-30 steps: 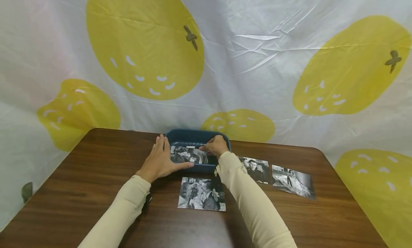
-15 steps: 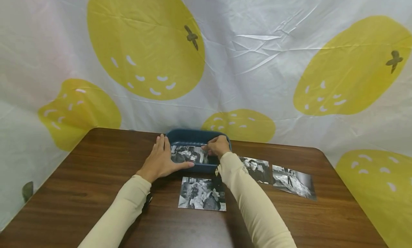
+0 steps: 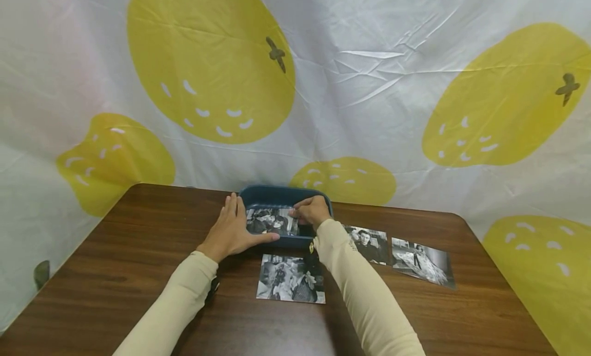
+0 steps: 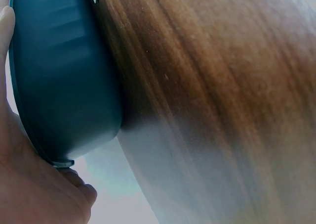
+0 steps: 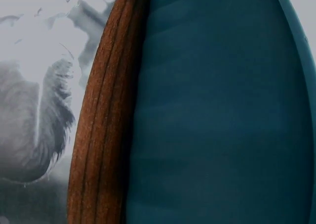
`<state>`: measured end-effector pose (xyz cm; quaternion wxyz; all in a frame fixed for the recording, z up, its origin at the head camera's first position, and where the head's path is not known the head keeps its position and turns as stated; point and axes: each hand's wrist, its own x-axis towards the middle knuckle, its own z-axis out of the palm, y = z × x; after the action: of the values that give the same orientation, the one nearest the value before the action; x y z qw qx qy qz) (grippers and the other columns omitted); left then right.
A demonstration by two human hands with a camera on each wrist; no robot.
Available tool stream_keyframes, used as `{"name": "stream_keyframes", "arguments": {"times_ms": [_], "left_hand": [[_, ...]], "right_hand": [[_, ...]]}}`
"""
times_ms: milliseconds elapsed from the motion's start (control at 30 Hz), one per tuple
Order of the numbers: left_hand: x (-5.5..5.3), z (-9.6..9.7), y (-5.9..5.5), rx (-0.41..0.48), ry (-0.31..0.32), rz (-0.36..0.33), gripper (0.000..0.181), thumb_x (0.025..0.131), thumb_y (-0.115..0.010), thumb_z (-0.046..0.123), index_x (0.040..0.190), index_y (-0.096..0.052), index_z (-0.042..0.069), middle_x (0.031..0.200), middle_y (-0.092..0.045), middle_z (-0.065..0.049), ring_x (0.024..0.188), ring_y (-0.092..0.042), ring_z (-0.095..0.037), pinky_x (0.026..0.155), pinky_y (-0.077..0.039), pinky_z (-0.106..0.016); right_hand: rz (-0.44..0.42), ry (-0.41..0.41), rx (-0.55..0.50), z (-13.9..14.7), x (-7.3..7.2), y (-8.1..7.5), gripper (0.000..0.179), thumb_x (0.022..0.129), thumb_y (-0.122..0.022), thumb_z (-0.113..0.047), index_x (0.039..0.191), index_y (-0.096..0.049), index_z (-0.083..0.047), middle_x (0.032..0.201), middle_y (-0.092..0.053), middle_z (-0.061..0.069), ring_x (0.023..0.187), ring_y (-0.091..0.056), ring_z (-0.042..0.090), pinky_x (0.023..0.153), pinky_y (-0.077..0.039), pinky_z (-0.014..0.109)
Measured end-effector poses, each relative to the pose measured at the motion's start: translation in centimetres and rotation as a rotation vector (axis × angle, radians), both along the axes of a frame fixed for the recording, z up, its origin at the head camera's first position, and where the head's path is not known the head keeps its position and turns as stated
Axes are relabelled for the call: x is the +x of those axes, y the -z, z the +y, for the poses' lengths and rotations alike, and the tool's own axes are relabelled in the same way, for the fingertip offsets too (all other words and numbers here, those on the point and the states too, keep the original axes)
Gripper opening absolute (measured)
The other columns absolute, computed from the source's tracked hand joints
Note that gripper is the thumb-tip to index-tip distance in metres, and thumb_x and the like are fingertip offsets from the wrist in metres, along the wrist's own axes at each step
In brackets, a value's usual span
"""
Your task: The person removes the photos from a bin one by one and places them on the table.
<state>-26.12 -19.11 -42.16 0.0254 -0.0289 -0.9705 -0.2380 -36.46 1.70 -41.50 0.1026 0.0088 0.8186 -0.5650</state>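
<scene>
A dark blue plastic bin (image 3: 277, 194) stands near the table's back edge, with a black-and-white photo (image 3: 271, 222) inside. My left hand (image 3: 226, 230) rests on the bin's left end, fingers straight and thumb along the front rim. In the left wrist view, that hand (image 4: 42, 197) lies against the corner of the bin (image 4: 64, 75). Reaching over the front rim, my right hand (image 3: 314, 211) has curled fingers and appears to pinch the photo's right part; the exact contact is too small to see. The right wrist view shows only the bin's outer wall (image 5: 222, 105), no fingers.
Another photo (image 3: 291, 280) lies on the brown wooden table (image 3: 115, 274) in front of the bin. Two more photos, one partly behind the right sleeve (image 3: 367, 244) and one farther right (image 3: 425, 262), lie flat. A lemon-print curtain (image 3: 351, 115) hangs behind the table.
Both hands stay at the bin. The right fingertips have shifted very slightly to the right; the photos on the table lie as before.
</scene>
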Motion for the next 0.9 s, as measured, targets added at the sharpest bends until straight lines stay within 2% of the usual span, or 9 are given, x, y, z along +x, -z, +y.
{"name": "stream_keyframes", "arguments": {"times_ms": [200, 367, 633, 900], "left_hand": [[0.1, 0.0, 0.0, 0.0, 0.002, 0.002, 0.141, 0.073, -0.06, 0.088, 0.158, -0.006, -0.01, 0.165, 0.003, -0.029, 0.153, 0.003, -0.043, 0.119, -0.021, -0.06], [0.1, 0.0, 0.0, 0.001, 0.005, 0.011, 0.14, 0.073, -0.061, 0.088, 0.158, -0.007, -0.011, 0.165, 0.002, -0.03, 0.153, 0.002, -0.044, 0.119, -0.02, -0.059], [0.0, 0.1, -0.1, -0.001, 0.005, 0.014, 0.14, 0.073, -0.062, 0.086, 0.157, -0.008, -0.011, 0.165, 0.002, -0.03, 0.153, 0.002, -0.044, 0.119, -0.021, -0.06], [0.0, 0.1, -0.1, 0.0, 0.011, 0.015, 0.14, 0.073, -0.061, 0.088, 0.158, -0.007, -0.011, 0.165, 0.004, -0.03, 0.153, 0.004, -0.043, 0.12, -0.017, -0.059]], "right_hand": [[0.007, 0.02, -0.019, 0.4, 0.0, -0.2, 0.016, 0.084, -0.077, 0.005, 0.099, -0.077, 0.008, 0.091, -0.076, 0.015, 0.071, -0.07, 0.016, 0.065, -0.061, 0.031], [0.042, -0.004, -0.034, 0.6, 0.2, -1.0, 0.017, 0.085, -0.075, 0.005, 0.101, -0.075, 0.011, 0.093, -0.075, 0.017, 0.069, -0.068, 0.015, 0.066, -0.062, 0.033], [0.058, -0.051, -0.012, 2.1, 0.2, -3.4, 0.02, 0.089, -0.074, -0.001, 0.106, -0.075, 0.009, 0.105, -0.073, 0.019, 0.085, -0.07, 0.021, 0.076, -0.062, 0.037], [0.036, -0.101, 0.023, 5.3, 0.5, -5.6, 0.026, 0.094, -0.072, -0.007, 0.116, -0.072, 0.007, 0.124, -0.067, 0.021, 0.104, -0.068, 0.029, 0.087, -0.059, 0.041]]}}
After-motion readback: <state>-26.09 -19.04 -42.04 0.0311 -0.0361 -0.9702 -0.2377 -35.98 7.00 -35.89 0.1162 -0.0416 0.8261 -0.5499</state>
